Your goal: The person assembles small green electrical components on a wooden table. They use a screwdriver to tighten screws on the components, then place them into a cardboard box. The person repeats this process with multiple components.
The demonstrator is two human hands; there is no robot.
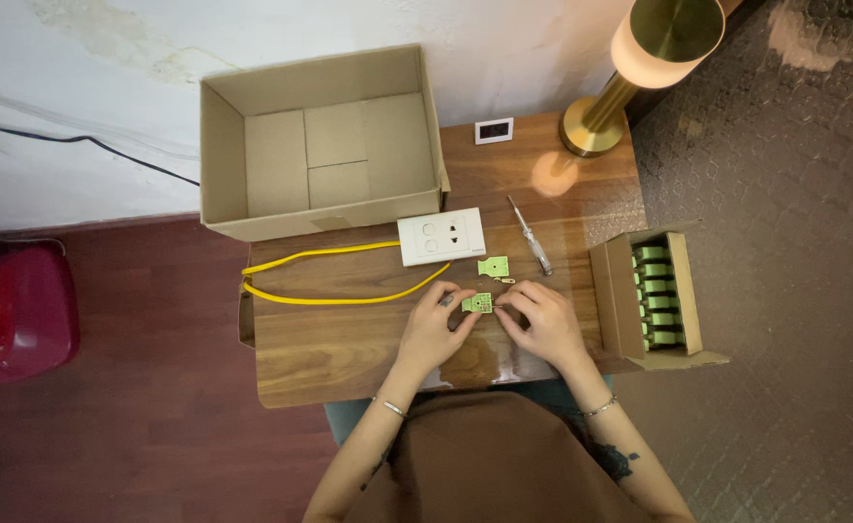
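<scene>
Green plug part (478,303) pinched between left hand (433,327) and right hand (545,323), low over wooden table (349,339). Just beyond: one second green piece (492,265), one white socket plate (441,236), one screwdriver (531,235), one yellow cable (329,281). Two cardboard boxes: large empty box (320,145), small box (654,295) of green parts. Brass lamp (630,73), dark red floor (136,426).

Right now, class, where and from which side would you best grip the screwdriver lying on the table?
Probably by its clear handle, the end nearer the person, coming from above with the right hand. The screwdriver lies flat on the table, thin shaft pointing away, with bare wood either side of the handle for fingers.
</scene>
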